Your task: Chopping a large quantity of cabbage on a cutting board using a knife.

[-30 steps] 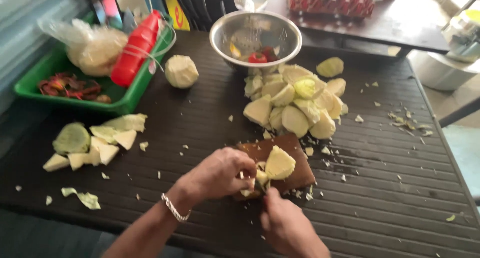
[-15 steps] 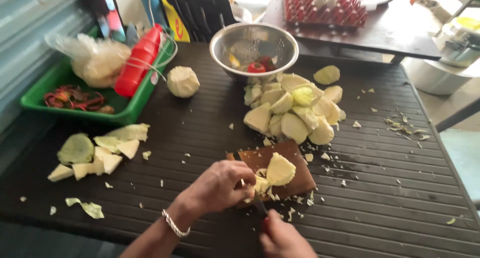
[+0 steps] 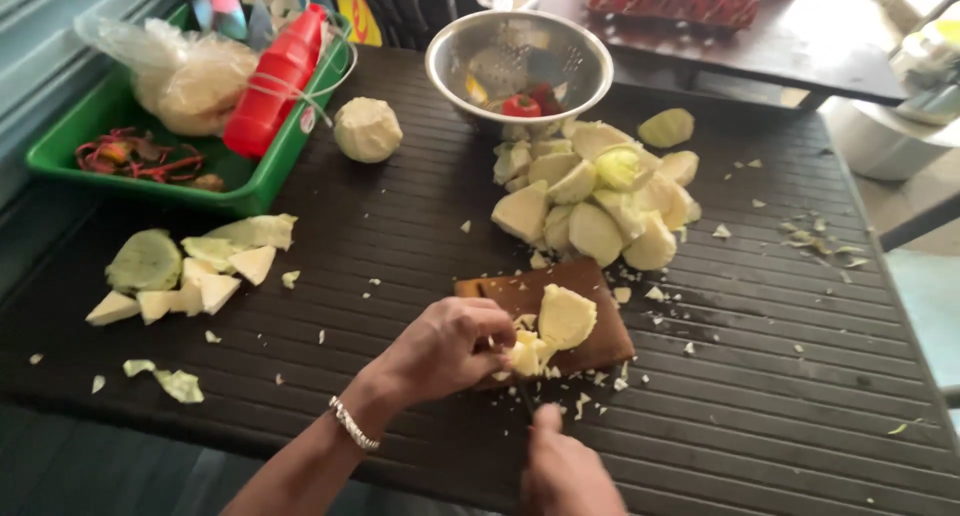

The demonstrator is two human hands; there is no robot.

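Note:
My left hand (image 3: 445, 348) presses down on a pale cabbage piece (image 3: 560, 321) on a small brown wooden cutting board (image 3: 580, 294) near the table's front edge. My right hand (image 3: 562, 471), low in the picture, grips a knife (image 3: 524, 394) whose dark blade points up into the cabbage by my left fingers. Small cut bits lie around the board. A heap of cut cabbage chunks (image 3: 595, 201) sits just beyond the board.
A steel colander (image 3: 520, 66) with red tomatoes stands at the back. A whole peeled cabbage (image 3: 367, 129) lies beside a green tray (image 3: 255, 181) holding a red bottle and a plastic bag. Cabbage cores and leaves (image 3: 185, 271) lie at left on the dark slatted table.
My right hand has slid lower toward the bottom edge with the knife. My left hand stays on the cabbage piece. The camera view has shifted a little.

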